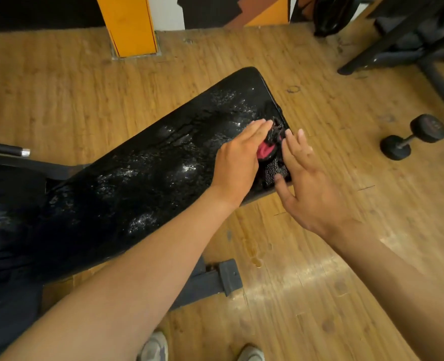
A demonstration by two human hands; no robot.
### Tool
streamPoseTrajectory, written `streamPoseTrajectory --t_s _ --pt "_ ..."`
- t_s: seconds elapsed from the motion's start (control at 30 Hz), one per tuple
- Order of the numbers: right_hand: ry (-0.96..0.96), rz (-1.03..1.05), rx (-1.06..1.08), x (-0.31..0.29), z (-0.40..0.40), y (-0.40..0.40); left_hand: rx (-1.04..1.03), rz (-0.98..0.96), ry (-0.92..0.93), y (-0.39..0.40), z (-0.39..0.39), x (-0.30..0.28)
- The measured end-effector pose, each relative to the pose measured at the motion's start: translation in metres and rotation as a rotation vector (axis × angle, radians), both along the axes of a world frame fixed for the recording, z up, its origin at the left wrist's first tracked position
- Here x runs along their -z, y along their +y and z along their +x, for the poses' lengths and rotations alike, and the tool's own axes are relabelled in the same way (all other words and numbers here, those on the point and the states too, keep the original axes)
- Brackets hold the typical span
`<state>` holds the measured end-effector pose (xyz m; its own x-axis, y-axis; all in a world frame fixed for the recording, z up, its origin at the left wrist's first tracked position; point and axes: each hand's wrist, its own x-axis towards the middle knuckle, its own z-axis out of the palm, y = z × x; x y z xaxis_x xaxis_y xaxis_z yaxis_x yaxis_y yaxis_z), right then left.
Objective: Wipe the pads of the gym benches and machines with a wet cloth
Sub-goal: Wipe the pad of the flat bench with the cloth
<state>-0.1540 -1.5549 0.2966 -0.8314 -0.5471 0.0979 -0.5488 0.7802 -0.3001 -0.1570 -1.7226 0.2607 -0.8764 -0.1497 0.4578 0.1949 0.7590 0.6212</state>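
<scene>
Head view: left hand (238,158) lies on the cloth (273,144), fingers (258,126) nearly straight, pressing it to the bench (142,173) pad near the far right edge. Right hand (309,183) is spread wide just right of the cloth, holding nothing; contact w/ the pad can't be told. Cloth is black and pink, bunched under and between the fingers. Bench pad is wet; long axis runs lower left to upper right.

Bunched black-and-pink cloth (273,142) largely hidden beneath left-hand fingers (257,128); black padded bench (137,178) cut off at left edge.
</scene>
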Motion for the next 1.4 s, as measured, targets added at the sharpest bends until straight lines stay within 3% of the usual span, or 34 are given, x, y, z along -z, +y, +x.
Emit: streamPoseTrajectory --t_s 0.13,0.27,0.47,0.6,0.83,1.0,1.23,1.4 --pt "0.202 0.025 -0.023 0.017 -0.002 -0.008 -0.031 -0.009 0.045 -0.005 -0.008 0.004" --pt "0.287 -0.052 0.001 0.031 -0.002 -0.009 0.138 0.004 0.035 -0.009 0.013 0.017" --pt "0.432 -0.028 -0.005 0.040 -0.006 -0.009 0.247 -0.106 0.142 -0.036 -0.047 0.009" --pt "0.468 0.030 0.008 0.040 -0.004 -0.011 0.176 -0.061 0.196 -0.042 -0.090 -0.002" --pt "0.451 0.091 0.002 0.033 -0.002 -0.009 0.324 -0.088 0.249 -0.043 -0.039 0.015" --pt "0.495 0.235 0.030 0.027 0.002 -0.018 0.203 -0.057 0.148 -0.041 -0.090 -0.014" --pt "0.484 0.281 0.091 0.026 0.012 -0.024 0.164 -0.073 0.140 -0.037 -0.027 0.001" --pt "0.522 0.275 0.088 0.026 0.014 -0.027 0.094 -0.049 0.153 -0.036 -0.048 -0.003"
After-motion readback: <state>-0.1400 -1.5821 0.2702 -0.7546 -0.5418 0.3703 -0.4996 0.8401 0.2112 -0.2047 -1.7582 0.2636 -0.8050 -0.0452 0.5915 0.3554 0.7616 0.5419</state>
